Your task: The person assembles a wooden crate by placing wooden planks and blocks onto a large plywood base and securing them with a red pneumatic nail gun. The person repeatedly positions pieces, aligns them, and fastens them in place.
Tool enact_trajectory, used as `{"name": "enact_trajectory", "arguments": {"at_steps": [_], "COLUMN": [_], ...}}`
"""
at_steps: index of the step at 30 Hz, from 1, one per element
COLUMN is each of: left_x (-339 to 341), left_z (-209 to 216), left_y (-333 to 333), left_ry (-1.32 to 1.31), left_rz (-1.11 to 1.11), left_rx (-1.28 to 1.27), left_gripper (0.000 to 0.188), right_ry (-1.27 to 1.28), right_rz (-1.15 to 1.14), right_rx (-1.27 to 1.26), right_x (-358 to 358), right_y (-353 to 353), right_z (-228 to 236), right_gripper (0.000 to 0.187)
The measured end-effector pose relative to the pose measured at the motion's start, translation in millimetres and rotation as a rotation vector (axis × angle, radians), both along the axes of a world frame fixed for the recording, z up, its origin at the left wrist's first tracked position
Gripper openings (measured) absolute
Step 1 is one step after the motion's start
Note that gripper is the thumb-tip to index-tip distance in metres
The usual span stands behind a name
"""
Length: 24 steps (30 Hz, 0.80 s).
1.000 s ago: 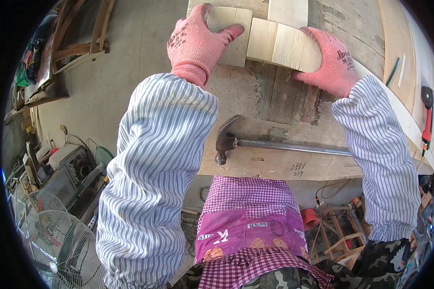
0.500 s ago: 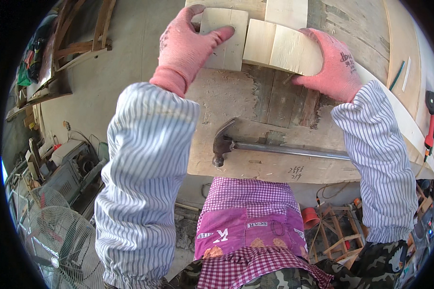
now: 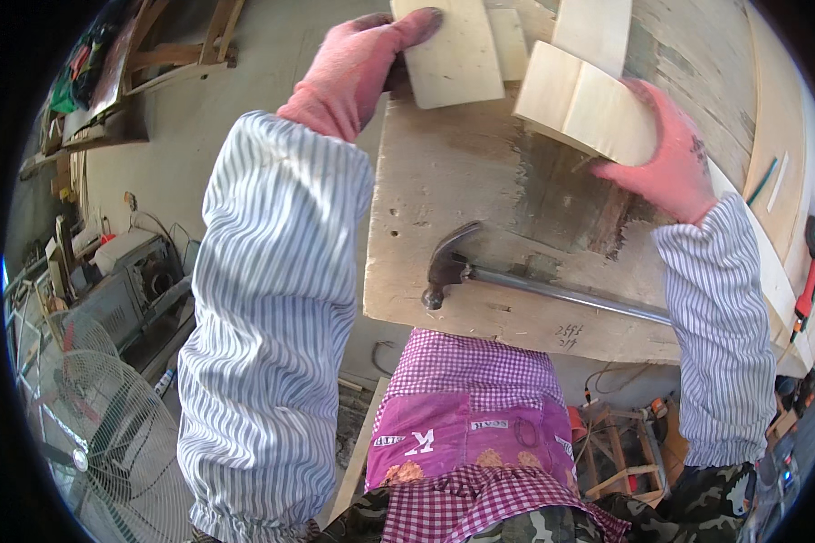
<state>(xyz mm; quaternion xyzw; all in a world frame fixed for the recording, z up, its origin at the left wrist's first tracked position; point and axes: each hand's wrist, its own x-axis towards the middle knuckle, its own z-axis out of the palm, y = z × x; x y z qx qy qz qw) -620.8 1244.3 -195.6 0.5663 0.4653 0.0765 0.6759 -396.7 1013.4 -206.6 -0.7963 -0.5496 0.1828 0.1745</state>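
Observation:
Gloved in pink, my left hand (image 3: 358, 77) is closed on the left edge of a flat pale wooden board (image 3: 453, 59), its thumb lying on top and its other fingers mostly hidden. My right hand (image 3: 670, 158), in a matching glove, wraps round the rounded end of a thick pale wooden block (image 3: 584, 100). The board and block are apart, both at the far side of the worn wooden workbench (image 3: 444, 172). On the bench's near side lies a claw hammer (image 3: 552, 288), its head to the left and its handle end by my right sleeve.
Pale wood pieces, one (image 3: 509, 45) behind the board and another (image 3: 593, 32) behind the block, lie on the bench. A red-and-black tool (image 3: 808, 276) rests at the right. At lower left stand a wire-caged fan (image 3: 109, 443) and a grey machine (image 3: 122, 294).
The gap between board and block has widened, with the block shifted right and nearer and the board shifted farther away. Both hands keep their hold. The hammer stays on the bench.

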Motion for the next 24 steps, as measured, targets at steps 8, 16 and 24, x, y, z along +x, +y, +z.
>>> {"name": "enact_trajectory", "arguments": {"at_steps": [8, 16, 24], "left_x": [13, 19, 18], "left_z": [-17, -8, -17], "left_y": [-4, -16, -32], "left_ry": [-0.145, 0.238, 0.341], "left_rz": [-0.058, -0.234, -0.296], "left_rx": [-0.022, 0.476, 0.652], "left_gripper": [0.058, 0.052, 0.051], "right_ry": [0.132, 0.110, 0.010], "right_rz": [-0.029, -0.053, 0.025], "right_rx": [0.046, 0.024, 0.049], "right_x": [-3, -2, 3], "right_y": [2, 4, 1], "right_z": [12, 6, 2], "right_gripper": [0.088, 0.084, 0.087]}}
